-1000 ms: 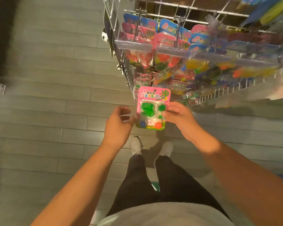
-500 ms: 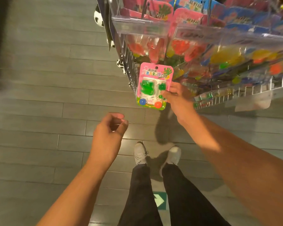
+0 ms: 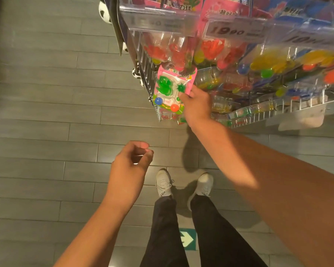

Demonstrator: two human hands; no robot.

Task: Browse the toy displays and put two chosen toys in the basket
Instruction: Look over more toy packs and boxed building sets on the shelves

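Nearest us, our left hand hangs idle over the plank floor, fingers loosely curled around nothing. Further out, our right hand pinches the toy pack by its right edge, up against the display rack. No basket is in view. It looks as if we are rehanging the pack, so we should keep the card flat and find the peg. It is pink card under a stiff clear blister, with glossy green shapes and two small balls. Behind hang similar shiny packs under clear price strips.

Pink toy pack with green, blue, orange pieces; grey plank floor
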